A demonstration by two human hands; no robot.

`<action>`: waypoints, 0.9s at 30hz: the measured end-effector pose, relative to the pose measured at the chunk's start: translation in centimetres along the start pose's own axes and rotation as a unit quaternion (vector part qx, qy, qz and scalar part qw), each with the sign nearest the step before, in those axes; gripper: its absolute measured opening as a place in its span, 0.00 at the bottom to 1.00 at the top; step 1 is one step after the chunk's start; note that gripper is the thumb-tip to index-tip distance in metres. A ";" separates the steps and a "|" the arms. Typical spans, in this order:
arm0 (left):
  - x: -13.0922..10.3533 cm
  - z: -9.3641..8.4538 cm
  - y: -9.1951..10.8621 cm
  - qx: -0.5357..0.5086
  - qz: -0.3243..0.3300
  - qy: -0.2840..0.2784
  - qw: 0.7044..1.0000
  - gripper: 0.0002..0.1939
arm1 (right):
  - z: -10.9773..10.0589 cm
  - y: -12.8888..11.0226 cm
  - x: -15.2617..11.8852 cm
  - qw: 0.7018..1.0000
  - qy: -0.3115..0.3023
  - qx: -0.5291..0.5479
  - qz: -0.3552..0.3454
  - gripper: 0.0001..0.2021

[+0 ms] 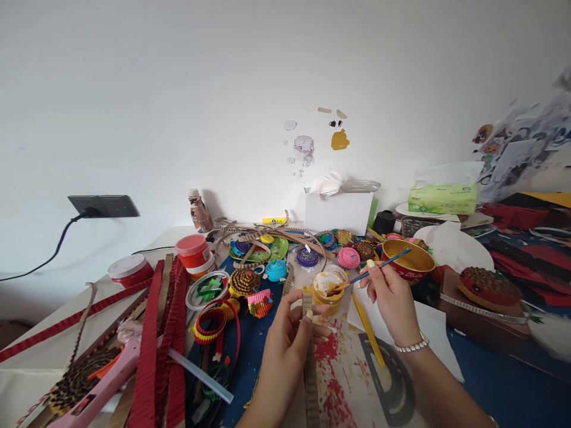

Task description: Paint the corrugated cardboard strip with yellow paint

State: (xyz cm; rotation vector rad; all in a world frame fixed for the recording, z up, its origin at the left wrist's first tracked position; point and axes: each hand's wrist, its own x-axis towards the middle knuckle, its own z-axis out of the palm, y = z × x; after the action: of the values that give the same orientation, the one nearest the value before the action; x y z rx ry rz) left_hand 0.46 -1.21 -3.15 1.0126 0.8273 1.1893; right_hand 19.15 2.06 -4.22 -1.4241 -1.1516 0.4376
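Note:
My left hand (292, 336) is closed on a strip of corrugated cardboard (310, 380), which runs down toward me; its top end looks yellowish. In my right hand (392, 300) is a thin blue paintbrush (388, 260), pinched by the handle. The brush's bristles dip into an open paint jar (329, 291) that holds whitish and yellow paint. Beneath my hands lies a pale sheet smeared with red and yellow paint (332, 386). A yellow pencil-like stick (369, 330) and a dark protractor (392, 380) lie by my right wrist.
Red corrugated strips (149, 351), a pink glue gun (111, 380) and jars of red paint (193, 252) crowd the left. Several coiled paper pieces (276, 270) sit behind the jar. A gold-lined bowl (408, 258) and a tissue pack (442, 199) stand at right.

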 end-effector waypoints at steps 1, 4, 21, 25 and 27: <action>0.0 0.0 -0.1 -0.004 0.002 0.005 1.000 0.18 | -0.1 0.0 0.0 1.000 0.003 0.007 0.005 0.21; 0.0 0.0 -0.4 -0.007 0.010 0.023 1.000 0.17 | -0.3 0.2 0.2 0.999 0.011 0.028 0.018 0.21; 0.2 0.0 -0.5 -0.007 0.007 0.035 0.999 0.21 | -0.3 -0.4 0.3 1.000 -0.016 -0.010 -0.021 0.21; 0.3 0.0 -0.4 0.003 0.008 0.038 0.999 0.20 | 0.2 -1.2 0.3 0.999 -0.029 -0.023 -0.030 0.22; 0.3 0.0 -0.4 0.002 0.008 0.035 0.999 0.20 | 0.5 -1.4 0.3 0.999 -0.034 -0.019 -0.026 0.21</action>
State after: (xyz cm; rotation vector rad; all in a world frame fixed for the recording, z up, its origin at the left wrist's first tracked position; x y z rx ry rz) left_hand 0.63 -0.91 -3.50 0.9877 0.8777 1.2426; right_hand 18.39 2.35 -2.98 -1.4188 -1.2555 0.4328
